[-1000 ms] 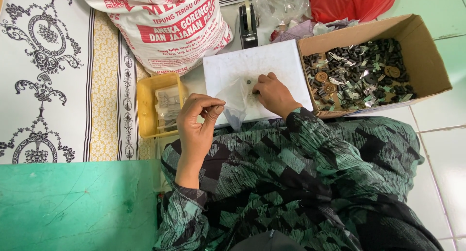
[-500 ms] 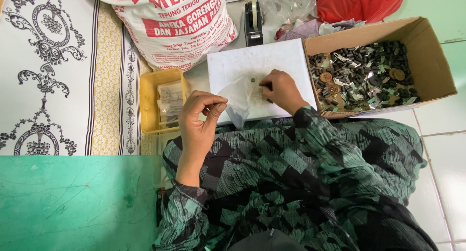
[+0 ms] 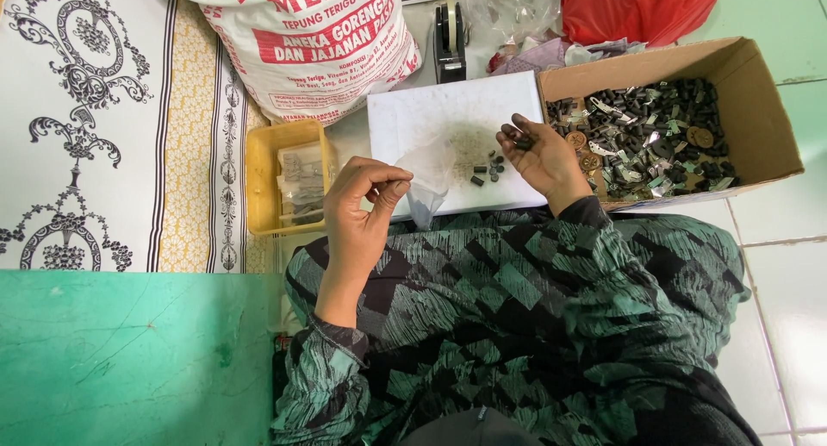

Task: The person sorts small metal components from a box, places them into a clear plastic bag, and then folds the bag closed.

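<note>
Left hand (image 3: 366, 206) pinches clear bag (image 3: 428, 180) at 9 o'clock, right hand (image 3: 541, 157) half-open cupping dark pieces (image 3: 521, 141); best keep bag mouth wide, tip slowly.

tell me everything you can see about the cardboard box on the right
The cardboard box is plain brown, open-topped and shallow, lying on the pale tiled floor beside the white sheet. It holds a heap of small dark pieces mixed with silvery strips and a few round bronze-coloured discs. Its near left corner sits by the right hand, which holds a few dark pieces; contact with the box is unclear.
</note>
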